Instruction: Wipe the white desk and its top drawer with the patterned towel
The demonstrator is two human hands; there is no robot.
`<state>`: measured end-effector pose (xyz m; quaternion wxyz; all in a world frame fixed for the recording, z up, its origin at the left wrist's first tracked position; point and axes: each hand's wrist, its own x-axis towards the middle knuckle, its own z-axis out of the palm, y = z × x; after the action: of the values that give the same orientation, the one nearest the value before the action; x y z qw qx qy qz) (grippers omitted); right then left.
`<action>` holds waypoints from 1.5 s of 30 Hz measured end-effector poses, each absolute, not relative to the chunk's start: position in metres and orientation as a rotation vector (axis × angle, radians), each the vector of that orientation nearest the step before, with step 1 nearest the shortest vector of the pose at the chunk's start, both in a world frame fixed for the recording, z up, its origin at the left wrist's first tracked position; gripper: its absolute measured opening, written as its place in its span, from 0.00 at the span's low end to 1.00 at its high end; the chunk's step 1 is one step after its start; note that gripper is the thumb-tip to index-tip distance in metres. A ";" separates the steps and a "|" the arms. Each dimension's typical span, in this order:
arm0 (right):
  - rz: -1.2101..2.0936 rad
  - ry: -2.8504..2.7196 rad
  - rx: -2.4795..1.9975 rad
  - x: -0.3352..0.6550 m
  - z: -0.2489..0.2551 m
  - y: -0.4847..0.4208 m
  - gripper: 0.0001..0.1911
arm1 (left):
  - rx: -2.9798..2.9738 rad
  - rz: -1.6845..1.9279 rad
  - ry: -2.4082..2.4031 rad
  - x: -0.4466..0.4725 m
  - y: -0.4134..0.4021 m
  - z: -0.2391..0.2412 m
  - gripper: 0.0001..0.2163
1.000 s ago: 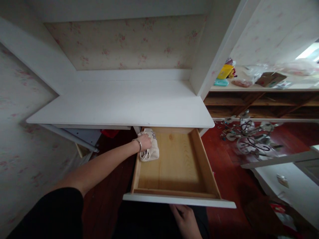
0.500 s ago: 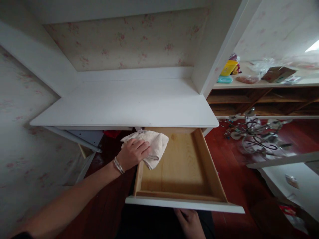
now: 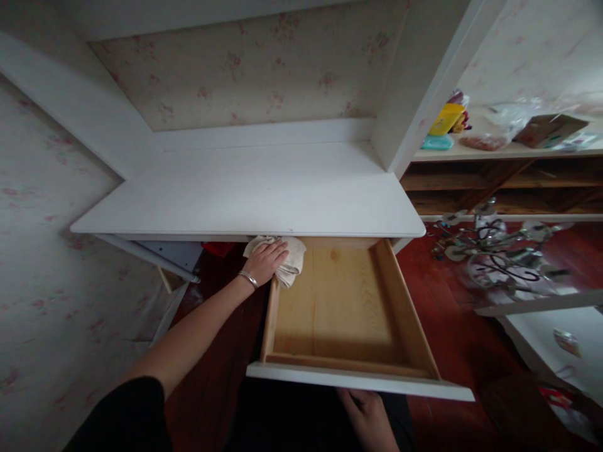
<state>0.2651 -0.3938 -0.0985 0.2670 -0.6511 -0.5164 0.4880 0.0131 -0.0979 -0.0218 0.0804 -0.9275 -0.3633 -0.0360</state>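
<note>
My left hand is closed on a folded off-white cloth, pressed over the left side wall of a pulled-out wooden drawer near its back end. A bracelet circles that wrist. Bare pale wood shows inside the drawer. Below the drawer's white front panel, my right hand has its fingers curled up against the lower edge; the fingertips are hidden behind the panel. Above the drawer, the white desk top overhangs its rear.
White uprights and a floral-papered back wall rise behind the desk. On the red floor at right lies a metal chandelier. Beyond it, a low shelf unit carries a yellow container, plastic bags and a cardboard box.
My left hand has pushed the cloth away from me along the drawer's left wall toward the desk edge. My right hand stays under the drawer front. The view has shifted slightly.
</note>
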 end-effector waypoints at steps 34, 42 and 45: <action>1.318 -1.285 -1.717 0.258 -0.089 -0.396 0.31 | -3.663 0.681 -0.998 0.206 -0.249 0.014 0.15; 1.293 -1.314 -1.749 0.259 -0.087 -0.395 0.29 | -3.655 0.473 -0.811 0.231 -0.235 0.050 0.11; 1.280 -1.309 -1.754 0.260 -0.090 -0.395 0.29 | -3.627 0.011 -0.610 0.226 -0.233 0.063 0.13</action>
<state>0.2595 -0.3947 -0.0905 0.2987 -0.6602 -0.4926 0.4820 0.2264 -0.2332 0.0628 -0.2650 -0.9509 -0.1598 0.0028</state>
